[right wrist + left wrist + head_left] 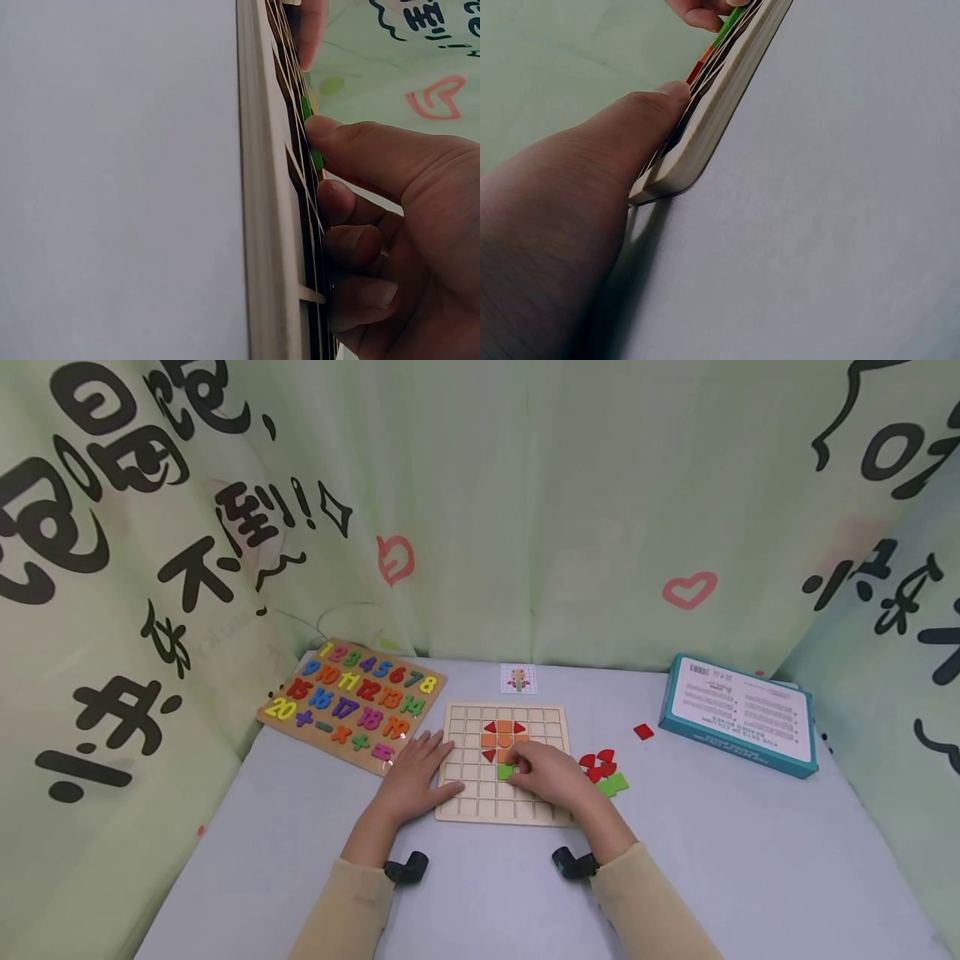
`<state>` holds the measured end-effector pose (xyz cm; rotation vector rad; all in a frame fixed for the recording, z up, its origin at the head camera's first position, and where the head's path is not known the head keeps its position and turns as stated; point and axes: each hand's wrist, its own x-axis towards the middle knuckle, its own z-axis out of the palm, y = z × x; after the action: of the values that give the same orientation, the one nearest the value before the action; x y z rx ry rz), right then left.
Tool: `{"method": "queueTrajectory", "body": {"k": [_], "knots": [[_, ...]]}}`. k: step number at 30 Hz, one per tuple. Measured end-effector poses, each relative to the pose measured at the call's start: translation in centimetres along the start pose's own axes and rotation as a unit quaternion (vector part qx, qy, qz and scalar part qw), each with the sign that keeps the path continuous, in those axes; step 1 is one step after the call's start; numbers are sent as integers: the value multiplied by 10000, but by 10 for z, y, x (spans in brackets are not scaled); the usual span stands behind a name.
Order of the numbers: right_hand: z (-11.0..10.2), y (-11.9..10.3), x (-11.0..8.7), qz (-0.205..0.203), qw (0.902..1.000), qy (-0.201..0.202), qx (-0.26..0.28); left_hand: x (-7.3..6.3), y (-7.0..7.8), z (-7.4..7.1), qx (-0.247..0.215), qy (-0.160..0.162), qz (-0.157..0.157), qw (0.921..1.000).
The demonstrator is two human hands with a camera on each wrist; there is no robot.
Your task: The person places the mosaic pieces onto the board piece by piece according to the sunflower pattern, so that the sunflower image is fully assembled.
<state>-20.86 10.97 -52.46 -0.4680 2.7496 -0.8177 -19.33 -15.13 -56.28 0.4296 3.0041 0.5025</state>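
While the left hand (416,777) lies along the left edge of the grid board (472,803), fingers extended and thumb set apart on its surface, the right hand (551,772) pinches a green square (504,772) at the grid board's near-central cells, thumb and index finger clamped on it, other fingers curled. Orange squares (505,741) and 3 visible red pieces (490,756) occupy the grid board's central cells. Just right of the grid board: loose red wedges (597,766) and green pieces (613,785); farther right, 1 red square (643,732) and a teal-edged box (742,714). Beyond the grid board: a pattern card (518,678). To its left: a number board (318,740).
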Motion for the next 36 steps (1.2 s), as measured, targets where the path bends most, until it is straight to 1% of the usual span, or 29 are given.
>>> {"method": "queueTrajectory", "body": {"k": [9, 14, 18, 21, 27, 36], "knots": [[-2, -2, 1, 63, 10000, -16, 23, 1, -1, 0, -19, 23, 21, 10000], [-4, 1, 0, 145, 9994, -13, 313, 2, -2, 0, 14, 24, 45, 10000], [-13, 6, -5, 53, 9984, 3, 558, 2, -3, -1, 3, 24, 40, 10000], [-25, 11, -11, 38, 9981, -15, 619, 2, -3, -1, -22, 30, 18, 10000], [-49, 35, -29, 233, 9964, -16, 819, 1, -1, -1, -46, 39, 7, 10000], [-77, 88, -56, 500, 9954, 286, 769, -1, 0, -2, -119, 89, 79, 9999]]}}
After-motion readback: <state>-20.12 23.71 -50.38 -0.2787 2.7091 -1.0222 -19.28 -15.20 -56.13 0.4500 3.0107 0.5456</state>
